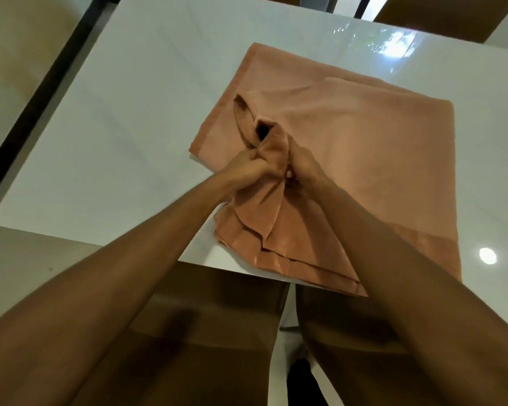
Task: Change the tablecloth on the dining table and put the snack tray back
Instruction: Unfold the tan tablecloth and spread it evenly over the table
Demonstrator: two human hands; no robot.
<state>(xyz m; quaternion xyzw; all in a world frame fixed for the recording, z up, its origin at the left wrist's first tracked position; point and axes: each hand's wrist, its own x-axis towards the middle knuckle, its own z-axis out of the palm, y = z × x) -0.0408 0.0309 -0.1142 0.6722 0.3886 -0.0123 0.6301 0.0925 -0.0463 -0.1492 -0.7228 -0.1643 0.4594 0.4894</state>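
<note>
Head view:
- tablecloth [364, 159]: peach, folded in several layers, lay flat on the white glossy worktop [115, 127], frame centre out to 3 o'clock. Its near corner stuck out past the worktop edge at approx 5 o'clock.
- left hand [248, 171] and right hand [307, 168] met at frame centre, knuckle to knuckle. Both grips were clenched on one bunched-up fold of the cloth, which stood up between them and pointed to 12.
- Couldn't tell how many layers each grip had; fingers were buried in the fabric.
- Bare worktop from 9 to 11 o'clock. Brown chair [206, 332] was tucked in below the near edge at 6, another chair back at 1 o'clock.
- Snack tray: not in view.

Judgement: cloth not spread yet, so early in the task. The step looked like opening the folded stack.

Risks:
- Glossy top means low friction. Any pull toward 6 could drag the whole stack off the near edge, since one corner already overhung.
- If the grips held more than one layer, the stack would lift as a lump and not open. Would need a re-grab on a single hem.
- Both hands bunched at one spot gives no spread control, so the cloth could twist or land skewed. Hands should go apart to 9 and 3 along one edge.
</note>
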